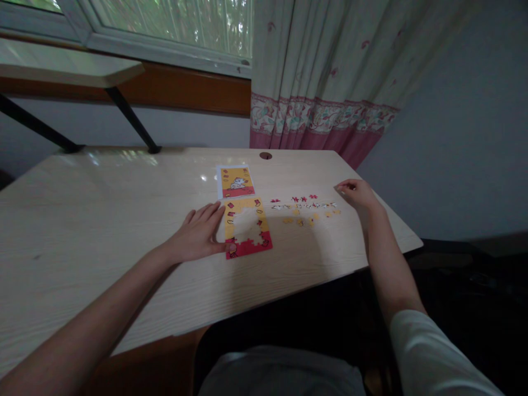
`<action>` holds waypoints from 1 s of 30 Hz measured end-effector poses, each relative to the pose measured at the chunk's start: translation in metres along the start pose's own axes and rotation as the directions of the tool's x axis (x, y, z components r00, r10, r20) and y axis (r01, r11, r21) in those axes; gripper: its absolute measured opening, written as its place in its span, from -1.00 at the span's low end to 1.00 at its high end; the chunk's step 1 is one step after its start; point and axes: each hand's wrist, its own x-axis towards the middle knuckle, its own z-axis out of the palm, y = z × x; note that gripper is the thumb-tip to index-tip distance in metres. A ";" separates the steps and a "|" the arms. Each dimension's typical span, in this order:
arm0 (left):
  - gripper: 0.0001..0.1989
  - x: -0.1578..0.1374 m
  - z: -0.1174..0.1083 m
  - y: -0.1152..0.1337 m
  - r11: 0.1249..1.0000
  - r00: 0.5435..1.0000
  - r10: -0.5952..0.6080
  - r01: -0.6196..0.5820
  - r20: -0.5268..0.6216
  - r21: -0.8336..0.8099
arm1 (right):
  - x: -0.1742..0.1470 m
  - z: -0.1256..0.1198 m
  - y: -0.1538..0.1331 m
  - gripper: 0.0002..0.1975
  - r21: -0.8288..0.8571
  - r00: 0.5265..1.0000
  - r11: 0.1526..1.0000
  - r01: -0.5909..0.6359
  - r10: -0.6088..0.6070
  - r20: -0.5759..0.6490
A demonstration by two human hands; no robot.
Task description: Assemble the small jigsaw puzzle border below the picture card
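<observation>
A partly joined jigsaw puzzle (249, 250) lies flat, a yellow and red border with tabletop showing through its middle. My left hand (196, 236) rests at its left side with fingers spread and the thumb on the lower left corner. Just beyond the puzzle is a picture card (231, 176) of a white animal on yellow and red. To the right, loose pieces lie in rough rows: red pieces (304, 199), white pieces (311, 206) and yellow pieces (311, 220). Past their right end hovers my right hand (358, 193), fingertips pinched; anything between them is too small to make out.
Everything lies on a pale wooden table (124, 236). At the back left, a raised shelf (70, 69) stands on black legs. A cable hole (265, 156) sits near the far edge. Behind the table hang long curtains (322, 71) beside a window (173, 27).
</observation>
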 end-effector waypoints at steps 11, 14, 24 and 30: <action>0.09 0.000 -0.002 0.003 1.000 1.000 -0.013 0.013 0.000 -0.013 | -0.002 0.002 -0.005 -0.63 0.008 0.999 1.000 0.025 -0.025 0.026; 0.09 0.000 -0.003 0.004 0.999 1.000 -0.024 0.024 0.013 -0.024 | -0.003 0.005 -0.013 -0.62 -0.012 0.999 0.999 0.032 -0.031 0.043; 0.02 0.000 -0.002 0.021 0.989 0.991 -0.132 0.129 -0.025 -0.078 | -0.019 0.040 -0.091 -0.72 -0.001 0.948 0.957 0.289 -0.286 0.143; -0.02 -0.003 -0.009 0.035 0.979 0.983 -0.185 0.184 -0.005 -0.089 | -0.043 0.071 -0.160 -0.80 0.155 0.726 0.796 0.586 -0.600 0.336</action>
